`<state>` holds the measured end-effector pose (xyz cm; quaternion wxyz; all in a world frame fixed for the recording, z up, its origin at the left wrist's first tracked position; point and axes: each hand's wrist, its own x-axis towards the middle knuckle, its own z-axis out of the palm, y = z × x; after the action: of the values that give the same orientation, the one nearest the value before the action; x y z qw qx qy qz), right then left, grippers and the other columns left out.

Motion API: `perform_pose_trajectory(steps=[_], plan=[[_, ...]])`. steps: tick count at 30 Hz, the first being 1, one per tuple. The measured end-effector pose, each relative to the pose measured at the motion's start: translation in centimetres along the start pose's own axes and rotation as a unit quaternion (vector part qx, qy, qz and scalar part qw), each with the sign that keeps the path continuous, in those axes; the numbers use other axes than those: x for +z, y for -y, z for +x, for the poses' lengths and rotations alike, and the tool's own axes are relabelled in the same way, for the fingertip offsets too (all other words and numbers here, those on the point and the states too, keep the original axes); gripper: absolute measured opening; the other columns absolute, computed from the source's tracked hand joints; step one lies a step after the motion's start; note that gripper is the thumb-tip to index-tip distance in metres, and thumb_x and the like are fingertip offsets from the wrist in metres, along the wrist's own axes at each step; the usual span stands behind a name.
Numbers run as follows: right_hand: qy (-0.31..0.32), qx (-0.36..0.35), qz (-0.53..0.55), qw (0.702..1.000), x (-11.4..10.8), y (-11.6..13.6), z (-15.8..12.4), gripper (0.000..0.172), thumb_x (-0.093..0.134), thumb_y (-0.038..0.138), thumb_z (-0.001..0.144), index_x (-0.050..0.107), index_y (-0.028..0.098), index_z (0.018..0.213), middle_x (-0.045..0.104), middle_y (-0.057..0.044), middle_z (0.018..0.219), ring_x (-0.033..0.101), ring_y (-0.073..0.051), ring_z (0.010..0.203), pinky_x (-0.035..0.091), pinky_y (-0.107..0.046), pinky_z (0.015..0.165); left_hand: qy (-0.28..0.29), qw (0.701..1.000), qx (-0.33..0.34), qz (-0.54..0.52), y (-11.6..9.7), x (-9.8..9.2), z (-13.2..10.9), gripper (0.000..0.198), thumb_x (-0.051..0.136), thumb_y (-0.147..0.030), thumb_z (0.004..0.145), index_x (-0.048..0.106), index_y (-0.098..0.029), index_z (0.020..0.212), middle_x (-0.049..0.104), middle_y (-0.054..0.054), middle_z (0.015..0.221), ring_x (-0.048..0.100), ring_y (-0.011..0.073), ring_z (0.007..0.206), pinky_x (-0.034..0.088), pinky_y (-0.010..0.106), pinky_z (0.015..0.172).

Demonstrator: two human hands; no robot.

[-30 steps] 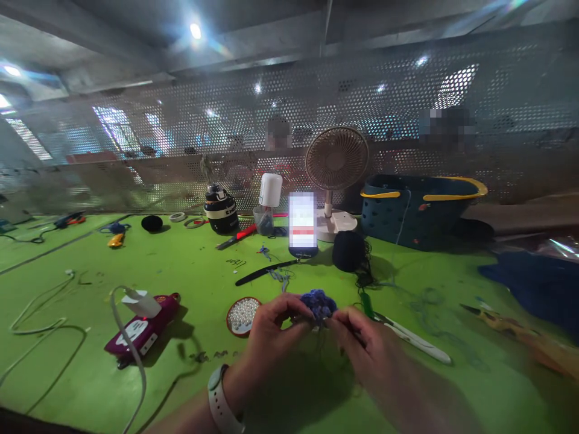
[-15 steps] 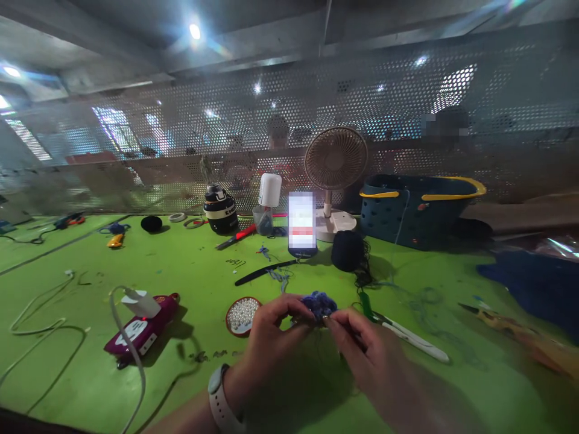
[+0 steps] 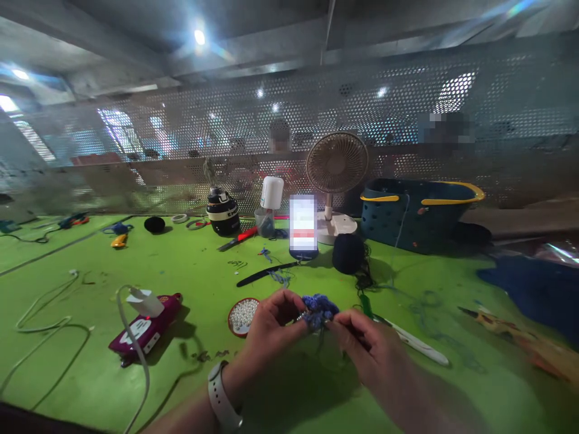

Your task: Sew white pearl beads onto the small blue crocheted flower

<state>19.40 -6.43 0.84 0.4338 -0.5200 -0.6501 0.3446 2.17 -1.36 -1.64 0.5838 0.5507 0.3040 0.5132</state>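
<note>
Pinched the left edge of a blue crocheted piece (image 3: 319,308) between the thumb and fingers of the left hand (image 3: 266,328), with something shiny at the fingertips (too small to name). Held the thumb and forefinger of the right hand (image 3: 371,343) together at the lower right edge of the same piece; could not make out whether on yarn or on something finer. Had the piece between both hands, above the green table (image 3: 289,398). Wore a pale watch band (image 3: 220,395) on the left wrist. Had a red-rimmed dish (image 3: 229,320) of pearly beads (image 3: 245,314) just beside the left hand, partly hidden by it, and a white-handled tool (image 3: 423,345) near the right. Saw, farther out, a dark ball of yarn (image 3: 348,253) and, just left of it, an upright phone (image 3: 303,223) with a blurred screen. Had a maroon box (image 3: 165,310) with a white plug (image 3: 147,303) well to the left. Made out, toward the back, a dark bottle (image 3: 224,220), a fan (image 3: 337,163) and a blue basket (image 3: 391,226) before a perforated screen (image 3: 235,135).
</note>
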Motion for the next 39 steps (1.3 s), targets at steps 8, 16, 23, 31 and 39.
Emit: perform_pose_trajectory(steps=[8,16,23,31,39], plan=[[0.004,-0.024,-0.027,0.999,-0.5,-0.3,0.2,0.032,0.052,0.047,0.090,0.062,0.020,0.075,0.049,0.003,0.058,0.045,-0.012,0.052,0.030,-0.023,0.049,0.009,1.000,-0.020,-0.005,-1.0,0.4,-0.1,0.027,0.081,-0.022,0.068,0.057,-0.013,0.078,0.067,0.002,0.076,0.062,0.0090,0.069,0.048,0.021,0.066],[0.012,-0.053,-0.047,0.997,-0.8,-1.0,0.4,0.029,0.051,0.044,0.092,0.065,0.021,0.079,0.053,0.003,0.061,0.047,-0.012,0.054,0.032,-0.024,0.050,0.016,0.999,-0.022,-0.024,-0.1,0.0,0.1,0.029,0.082,-0.021,0.067,0.057,-0.013,0.079,0.068,0.002,0.078,0.062,0.0088,0.070,0.048,0.020,0.066],[0.005,-0.018,0.023,1.000,-0.5,-1.7,0.6,0.027,0.060,0.045,0.086,0.062,0.021,0.076,0.051,0.003,0.057,0.045,-0.011,0.051,0.031,-0.022,0.047,0.020,0.996,-0.055,-0.062,-0.8,0.6,-0.1,0.034,0.085,-0.023,0.063,0.056,-0.013,0.077,0.067,0.002,0.076,0.061,0.0083,0.066,0.048,0.020,0.063],[-0.041,0.082,0.269,0.959,1.4,-2.0,1.2,0.047,0.073,0.051,0.072,0.041,0.023,0.093,0.053,0.011,0.057,0.041,-0.004,0.031,0.030,-0.015,0.032,0.008,0.999,-0.044,0.018,-0.7,0.9,-0.3,0.035,0.083,-0.027,0.066,0.051,-0.014,0.074,0.064,0.001,0.072,0.059,0.0096,0.065,0.047,0.021,0.062],[-0.031,0.041,0.185,0.981,0.7,-1.0,1.3,0.035,0.065,0.047,0.082,0.050,0.020,0.099,0.063,0.001,0.076,0.061,-0.011,0.059,0.049,-0.023,0.057,-0.040,0.998,-0.020,0.052,-0.5,0.2,0.3,0.027,0.077,-0.020,0.070,0.051,-0.015,0.079,0.060,-0.001,0.072,0.054,0.0079,0.063,0.043,0.019,0.058]])
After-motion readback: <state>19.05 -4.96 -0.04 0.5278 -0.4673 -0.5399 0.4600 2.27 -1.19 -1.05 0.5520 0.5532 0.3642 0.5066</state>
